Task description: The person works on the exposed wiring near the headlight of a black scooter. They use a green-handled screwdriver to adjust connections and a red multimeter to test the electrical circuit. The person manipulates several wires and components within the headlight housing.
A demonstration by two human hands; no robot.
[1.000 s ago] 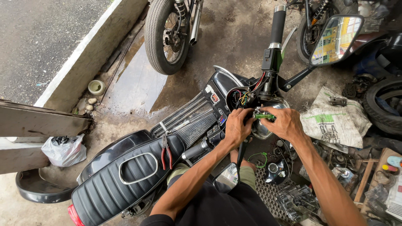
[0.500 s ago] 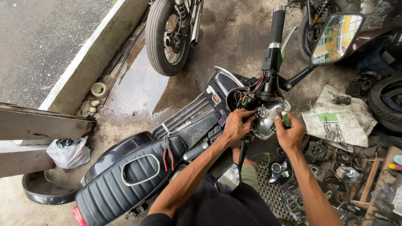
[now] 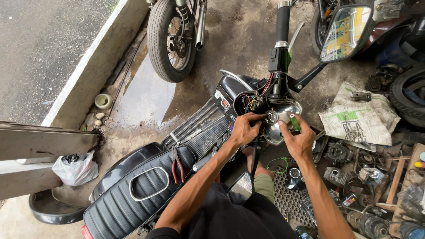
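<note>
The chrome headlight shell (image 3: 280,126) hangs just below the handlebar (image 3: 282,40), dead ahead of both hands. The left hand (image 3: 244,129) pinches its socket from the left rim; the right hand (image 3: 299,138) pinches a small green piece (image 3: 294,122) at the right rim, equally near.

The headlight shell (image 3: 278,125) sat between both hands' fingers (image 3: 253,118), with the handlebar grip (image 3: 283,23) beyond them. Pliers (image 3: 177,163) lay on the seat (image 3: 133,197) to their left; a mirror (image 3: 344,32) and sack (image 3: 358,119) stood right.
</note>
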